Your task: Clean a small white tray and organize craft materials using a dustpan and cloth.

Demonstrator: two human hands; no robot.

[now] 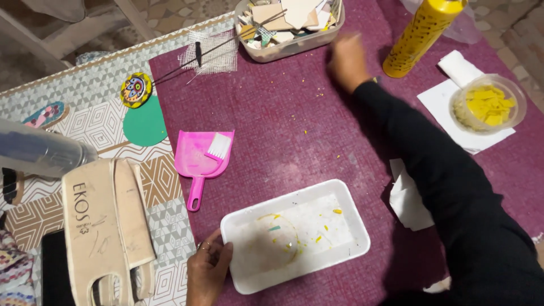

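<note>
Two hands, doing different jobs. The left hand (208, 271) has its grip pinched on the near-left corner of a white foam tray (350, 218), fingers curled over the rim, tray flat on the maroom mat (294, 119) at the near edge of the desk. The right hand (347, 59) is stretched far out toward a clear tub of tile scraps (283, 50) and it's motion-blurred, so can't tell whether that grip is open or has anything in it.

What could go wrong, as a guess: the black sleeve (442, 170) hangs right above the tray's far side, and a sweep back could clip it and scatter the little yellow chips inside. The tall yellow can (419, 37) stands just beside that reaching hand, so a careless elbow could topple it. The round tub of yellow pieces (488, 105) sits near the arm too. The pink dustpan (199, 158) is just beside the tray, at least.
</note>
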